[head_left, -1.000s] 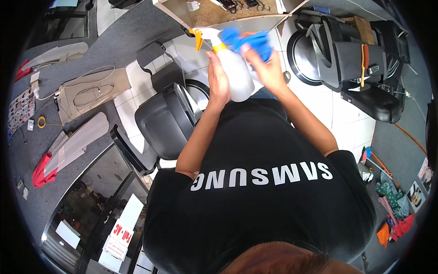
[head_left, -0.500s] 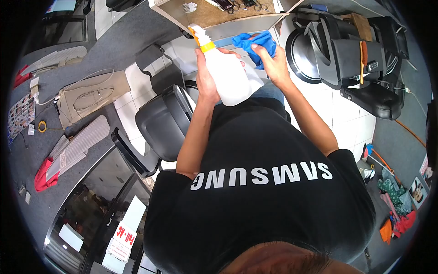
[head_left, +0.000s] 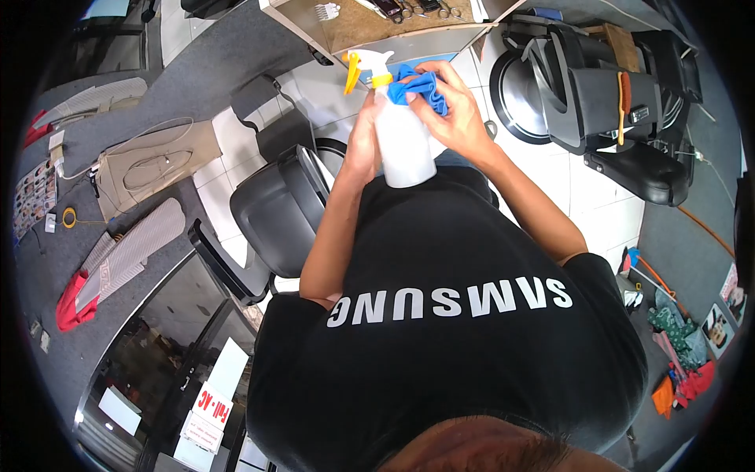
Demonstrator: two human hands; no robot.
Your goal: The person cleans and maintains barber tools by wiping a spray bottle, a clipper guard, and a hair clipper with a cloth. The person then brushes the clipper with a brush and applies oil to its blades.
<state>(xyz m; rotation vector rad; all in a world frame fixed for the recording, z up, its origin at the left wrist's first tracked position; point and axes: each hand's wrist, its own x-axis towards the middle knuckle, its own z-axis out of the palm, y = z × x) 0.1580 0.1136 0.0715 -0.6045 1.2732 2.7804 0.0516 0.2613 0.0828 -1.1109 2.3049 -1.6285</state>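
A white spray bottle [head_left: 405, 145] with a yellow collar and a yellow trigger [head_left: 353, 74] stands nearly upright before my body, its base close to my black shirt. My left hand [head_left: 363, 143] is closed round the bottle's left side, with its fingers partly hidden behind it. In my right hand [head_left: 462, 118] is a crumpled blue cloth [head_left: 429, 91], pinched between thumb and fingers. The cloth touches the bottle's upper right side, just below the collar.
A drawer [head_left: 362, 31] with scissors and clippers lies ahead. Black salon chairs stand at left [head_left: 279, 200] and right [head_left: 590, 102]. A brown-handled brush [head_left: 624, 106] rests on the right one. Coloured cloths [head_left: 692, 381] lie at far right.
The bottle has turned in my left hand, so its spray head shows side-on with the trigger to the left. My right hand has brought the blue cloth leftward against the bottle's upper part.
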